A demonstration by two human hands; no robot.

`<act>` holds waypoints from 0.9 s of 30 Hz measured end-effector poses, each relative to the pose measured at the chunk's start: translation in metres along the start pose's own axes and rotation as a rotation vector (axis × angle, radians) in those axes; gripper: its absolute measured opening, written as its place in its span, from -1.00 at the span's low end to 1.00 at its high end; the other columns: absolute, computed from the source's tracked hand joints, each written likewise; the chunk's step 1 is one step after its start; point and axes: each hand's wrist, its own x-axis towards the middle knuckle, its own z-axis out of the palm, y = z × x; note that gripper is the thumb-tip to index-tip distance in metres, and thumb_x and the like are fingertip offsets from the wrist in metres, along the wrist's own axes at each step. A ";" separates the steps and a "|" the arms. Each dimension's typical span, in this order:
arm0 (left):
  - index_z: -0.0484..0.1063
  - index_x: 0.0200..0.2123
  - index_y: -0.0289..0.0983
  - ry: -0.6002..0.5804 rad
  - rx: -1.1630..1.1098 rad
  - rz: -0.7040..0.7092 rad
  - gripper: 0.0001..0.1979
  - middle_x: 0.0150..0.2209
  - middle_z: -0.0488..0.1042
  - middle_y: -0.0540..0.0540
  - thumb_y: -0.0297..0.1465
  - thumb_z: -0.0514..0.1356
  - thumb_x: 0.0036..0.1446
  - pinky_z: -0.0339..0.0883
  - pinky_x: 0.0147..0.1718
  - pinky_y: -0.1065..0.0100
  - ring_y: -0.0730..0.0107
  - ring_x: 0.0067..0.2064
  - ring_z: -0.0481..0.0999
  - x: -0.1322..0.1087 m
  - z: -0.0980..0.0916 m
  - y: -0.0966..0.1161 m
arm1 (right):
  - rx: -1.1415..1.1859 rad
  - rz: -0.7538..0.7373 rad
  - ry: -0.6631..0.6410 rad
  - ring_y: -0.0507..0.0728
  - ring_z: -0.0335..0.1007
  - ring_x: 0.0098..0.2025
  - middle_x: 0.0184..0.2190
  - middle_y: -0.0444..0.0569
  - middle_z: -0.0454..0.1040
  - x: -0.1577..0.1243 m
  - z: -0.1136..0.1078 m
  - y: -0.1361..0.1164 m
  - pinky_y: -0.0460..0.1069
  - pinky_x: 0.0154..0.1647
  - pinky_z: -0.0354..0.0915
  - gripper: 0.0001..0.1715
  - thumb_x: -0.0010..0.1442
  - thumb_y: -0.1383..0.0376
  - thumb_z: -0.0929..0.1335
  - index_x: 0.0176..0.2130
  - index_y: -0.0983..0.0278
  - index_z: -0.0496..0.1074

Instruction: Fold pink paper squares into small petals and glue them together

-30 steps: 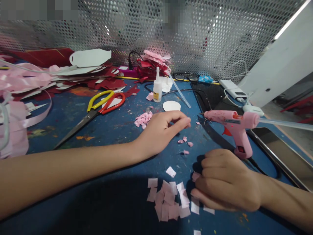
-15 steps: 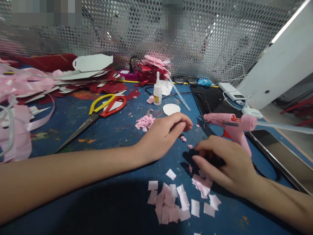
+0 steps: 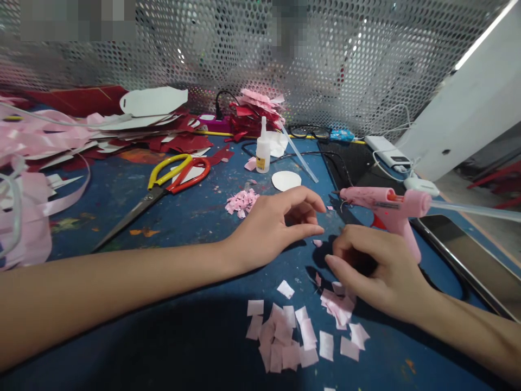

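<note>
My left hand (image 3: 280, 222) rests on the blue table, its thumb and fingers parted with nothing visible between them. Just behind it lies a small heap of crumpled pink paper bits (image 3: 241, 202). To the right, my right hand (image 3: 378, 266) hovers low with curled fingers and the thumb held apart; I see nothing in its grasp. Below and left of that hand are several loose pink paper squares (image 3: 280, 336) and a small pile of pink squares (image 3: 337, 308). One tiny pink piece (image 3: 318, 243) lies between the hands.
Scissors (image 3: 157, 190) lie at left. A glue bottle (image 3: 263, 155) stands behind a white paper oval (image 3: 286, 181). On the right are a pink glue gun (image 3: 382, 202) and a phone (image 3: 468, 255). Pink ribbon (image 3: 30, 217) and stacked red and white sheets (image 3: 154, 125) fill the far left.
My left thumb has lowered away from its fingers, widening the gap. The crumpled bit formerly seen beside it is out of sight. My right hand has shifted slightly right.
</note>
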 end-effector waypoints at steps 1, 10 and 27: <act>0.38 -0.23 -0.28 0.000 -0.034 -0.015 -0.80 -0.42 0.42 0.09 -0.49 0.30 0.04 0.33 -0.34 0.58 0.62 -0.38 0.44 0.000 0.000 0.000 | 0.004 0.022 -0.009 -0.09 0.11 -0.61 -0.64 -0.25 0.23 0.000 0.000 0.000 -0.15 -0.59 0.09 -0.80 0.14 0.39 0.33 -0.50 0.26 0.26; 0.45 -0.36 -0.32 -0.008 -0.113 -0.097 -0.87 -0.47 0.48 0.09 -0.60 0.28 0.00 0.34 -0.39 0.63 0.65 -0.41 0.47 0.000 0.003 0.001 | -0.092 -0.505 -0.342 0.17 0.21 0.12 0.02 0.00 0.43 -0.003 0.002 -0.003 0.11 0.14 0.14 -0.39 0.14 -0.11 0.31 0.05 0.17 0.39; 0.36 -0.28 -0.32 0.063 -0.133 -0.065 -0.92 -0.48 0.37 0.08 -0.56 0.10 0.18 0.30 -0.37 0.53 0.61 -0.42 0.39 0.004 0.002 0.002 | -0.178 -0.545 -0.424 0.10 0.24 0.12 0.11 -0.14 0.42 0.001 -0.001 -0.005 0.04 0.11 0.12 -0.51 0.30 0.04 0.22 0.09 0.24 0.36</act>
